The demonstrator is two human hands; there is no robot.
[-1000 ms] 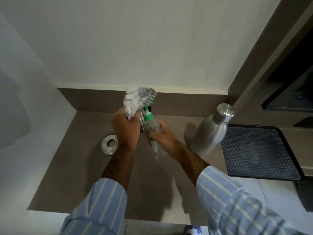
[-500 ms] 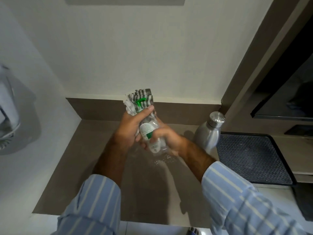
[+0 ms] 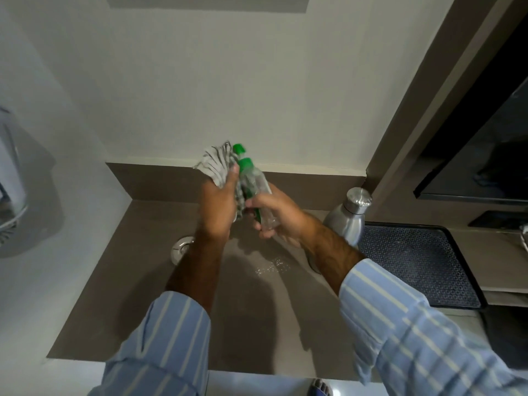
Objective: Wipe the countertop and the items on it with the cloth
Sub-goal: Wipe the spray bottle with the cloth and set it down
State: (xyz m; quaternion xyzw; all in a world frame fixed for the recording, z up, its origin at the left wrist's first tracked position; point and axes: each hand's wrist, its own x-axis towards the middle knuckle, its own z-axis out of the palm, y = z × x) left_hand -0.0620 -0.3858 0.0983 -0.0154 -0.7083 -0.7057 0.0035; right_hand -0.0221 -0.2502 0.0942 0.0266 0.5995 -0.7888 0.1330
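Note:
My left hand [image 3: 218,204] grips a grey-and-white striped cloth [image 3: 215,164], bunched and pressed against the left side of a clear plastic bottle with a green cap [image 3: 254,181]. My right hand [image 3: 275,214] holds that bottle by its lower half, tilted with the cap pointing up and away. Both hands hover above the brown countertop [image 3: 137,281]. A steel flask [image 3: 350,218] stands upright on the counter to the right of my right hand.
A round metal fitting [image 3: 180,248] sits in the counter behind my left forearm. A black textured tray [image 3: 423,261] lies at the right. A dark cabinet fills the upper right. White walls close the left and back. A glittering wet patch [image 3: 271,268] marks the counter.
The cloth has slid from over the cap down along the bottle's left side, and the green cap now shows. The view has shifted slightly; the hands stay together above the counter.

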